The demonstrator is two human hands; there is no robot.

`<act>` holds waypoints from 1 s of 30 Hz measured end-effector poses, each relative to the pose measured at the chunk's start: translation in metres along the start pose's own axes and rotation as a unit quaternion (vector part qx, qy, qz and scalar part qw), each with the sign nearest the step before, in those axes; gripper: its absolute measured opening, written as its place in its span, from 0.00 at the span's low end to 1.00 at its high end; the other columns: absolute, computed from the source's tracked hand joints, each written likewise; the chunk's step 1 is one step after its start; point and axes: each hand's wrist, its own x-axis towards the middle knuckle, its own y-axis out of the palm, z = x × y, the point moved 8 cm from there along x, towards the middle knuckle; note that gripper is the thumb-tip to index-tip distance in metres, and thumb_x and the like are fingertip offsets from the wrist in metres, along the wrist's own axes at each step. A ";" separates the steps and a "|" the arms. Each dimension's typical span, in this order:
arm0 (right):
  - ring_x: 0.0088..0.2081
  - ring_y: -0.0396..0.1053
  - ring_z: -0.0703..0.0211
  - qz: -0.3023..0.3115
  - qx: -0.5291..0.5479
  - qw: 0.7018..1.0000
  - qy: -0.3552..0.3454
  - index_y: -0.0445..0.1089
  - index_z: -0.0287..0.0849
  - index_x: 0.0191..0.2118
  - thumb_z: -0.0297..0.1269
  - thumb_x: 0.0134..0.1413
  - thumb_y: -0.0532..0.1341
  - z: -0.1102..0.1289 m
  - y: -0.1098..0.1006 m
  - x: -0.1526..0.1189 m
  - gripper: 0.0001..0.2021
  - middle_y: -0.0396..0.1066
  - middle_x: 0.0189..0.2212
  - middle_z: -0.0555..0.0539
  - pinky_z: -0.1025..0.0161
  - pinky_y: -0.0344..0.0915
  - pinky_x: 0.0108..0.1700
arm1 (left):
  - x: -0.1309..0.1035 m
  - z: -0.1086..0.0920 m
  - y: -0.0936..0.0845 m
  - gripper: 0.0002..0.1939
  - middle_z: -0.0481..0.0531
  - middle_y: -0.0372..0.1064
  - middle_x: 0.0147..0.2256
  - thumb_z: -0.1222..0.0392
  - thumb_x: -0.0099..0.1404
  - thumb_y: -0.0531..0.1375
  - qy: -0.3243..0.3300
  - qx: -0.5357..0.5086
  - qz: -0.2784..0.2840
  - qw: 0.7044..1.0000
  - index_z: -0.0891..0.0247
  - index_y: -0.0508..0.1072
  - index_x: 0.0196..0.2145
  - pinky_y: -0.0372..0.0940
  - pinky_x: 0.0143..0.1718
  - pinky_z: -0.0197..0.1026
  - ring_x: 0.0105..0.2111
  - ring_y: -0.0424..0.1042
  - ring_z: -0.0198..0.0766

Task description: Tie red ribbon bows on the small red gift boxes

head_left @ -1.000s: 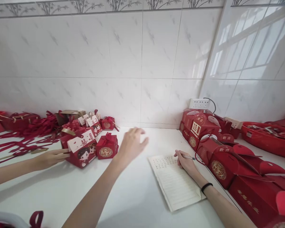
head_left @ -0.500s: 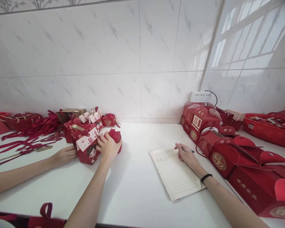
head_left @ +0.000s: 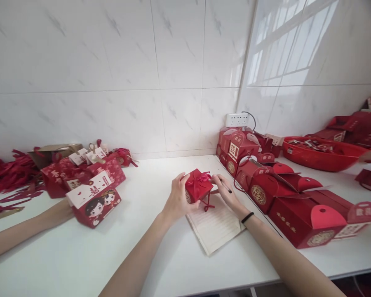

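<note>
My left hand grips a small red box with a ribbon bow on top, held above the upper part of an open lined notebook. On the box's right side is my right hand, its fingers closed round a dark pen and its fingertips near the ribbon. A black band circles that wrist. The notebook's written lines are mostly hidden behind the box and hands.
Another person's hand is behind a red-and-white cartoon box at left, near more boxes and red ribbons. Large red boxes line the right, beside a red basin. A power strip stands by the wall.
The view has turned to the right. My left hand has brought the small red box from the left group over to the notebook, beside my right hand, which still holds the pen.
</note>
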 end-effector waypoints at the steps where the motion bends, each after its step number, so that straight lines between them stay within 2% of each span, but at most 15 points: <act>1: 0.43 0.68 0.52 0.009 0.023 1.000 0.014 0.65 0.40 0.34 0.59 0.53 0.53 -0.001 0.003 0.000 0.23 0.69 0.39 0.41 0.66 0.69 0.31 | -0.002 -0.002 0.002 0.44 0.64 0.49 0.54 0.61 0.49 0.64 0.014 -0.015 0.007 1.000 0.62 0.45 0.58 0.58 0.54 0.58 0.56 0.54 0.55; 5: 0.43 0.68 0.53 0.040 0.057 0.996 0.060 0.66 0.40 0.35 0.58 0.54 0.52 0.000 0.014 -0.003 0.23 0.69 0.39 0.42 0.64 0.69 0.35 | -0.011 -0.002 -0.006 0.41 0.63 0.50 0.54 0.61 0.51 0.63 0.047 -0.051 0.020 0.997 0.61 0.47 0.58 0.61 0.53 0.55 0.55 0.54 0.52; 13: 0.37 0.65 0.59 0.028 0.087 0.996 -0.007 0.64 0.42 0.29 0.56 0.54 0.55 0.029 0.015 -0.018 0.20 0.64 0.31 0.49 0.62 0.69 0.37 | -0.014 -0.012 -0.011 0.36 0.63 0.46 0.54 0.62 0.52 0.62 0.086 -0.057 0.075 0.992 0.61 0.52 0.56 0.61 0.52 0.56 0.55 0.52 0.53; 16: 0.36 0.64 0.59 0.034 0.090 0.995 -0.012 0.62 0.42 0.28 0.55 0.54 0.56 0.036 0.015 -0.022 0.19 0.63 0.31 0.50 0.62 0.69 0.38 | -0.013 -0.017 -0.013 0.36 0.63 0.45 0.54 0.62 0.51 0.62 0.118 -0.056 0.095 0.987 0.61 0.52 0.56 0.60 0.52 0.57 0.56 0.51 0.54; 19: 0.35 0.65 0.59 0.043 0.092 0.995 0.001 0.62 0.42 0.27 0.56 0.54 0.56 0.036 0.015 -0.023 0.20 0.63 0.30 0.50 0.61 0.69 0.38 | -0.014 -0.016 -0.014 0.35 0.63 0.45 0.55 0.62 0.50 0.61 0.116 -0.067 0.127 0.983 0.61 0.54 0.55 0.60 0.52 0.57 0.56 0.50 0.55; 21: 0.35 0.65 0.58 0.047 0.097 0.994 0.019 0.62 0.42 0.27 0.58 0.52 0.56 0.032 0.014 -0.022 0.21 0.63 0.31 0.49 0.61 0.69 0.37 | -0.015 -0.014 -0.014 0.34 0.62 0.45 0.56 0.60 0.50 0.60 0.098 -0.090 0.153 0.979 0.61 0.57 0.55 0.58 0.53 0.57 0.57 0.50 0.55; 24: 0.33 0.65 0.59 0.051 0.098 0.993 0.040 0.63 0.41 0.26 0.62 0.50 0.54 0.024 0.012 -0.019 0.24 0.63 0.31 0.48 0.62 0.68 0.33 | -0.012 -0.009 -0.013 0.27 0.61 0.49 0.55 0.50 0.55 0.57 0.053 -0.161 0.173 0.970 0.62 0.65 0.51 0.55 0.55 0.56 0.57 0.52 0.54; 26: 0.32 0.64 0.59 0.062 0.093 0.993 0.048 0.63 0.41 0.26 0.61 0.50 0.55 0.022 0.013 -0.018 0.24 0.63 0.30 0.48 0.62 0.67 0.33 | -0.003 -0.003 -0.012 0.23 0.60 0.53 0.53 0.43 0.61 0.49 -0.016 -0.220 0.151 0.963 0.63 0.71 0.43 0.57 0.55 0.52 0.54 0.56 0.51; 28: 0.32 0.64 0.60 0.076 0.092 0.992 0.046 0.61 0.41 0.26 0.57 0.50 0.58 0.022 0.015 -0.018 0.21 0.62 0.29 0.50 0.62 0.67 0.34 | 0.008 0.009 -0.009 0.26 0.58 0.58 0.48 0.43 0.64 0.43 -0.116 -0.235 0.115 0.958 0.63 0.73 0.32 0.58 0.53 0.49 0.50 0.61 0.47; 30: 0.33 0.63 0.62 0.085 0.098 0.991 0.040 0.60 0.41 0.25 0.52 0.50 0.60 0.024 0.017 -0.020 0.19 0.60 0.28 0.52 0.62 0.66 0.36 | 0.017 0.018 -0.003 0.23 0.56 0.61 0.41 0.45 0.65 0.46 -0.201 -0.195 0.101 0.954 0.63 0.70 0.25 0.60 0.51 0.48 0.44 0.65 0.44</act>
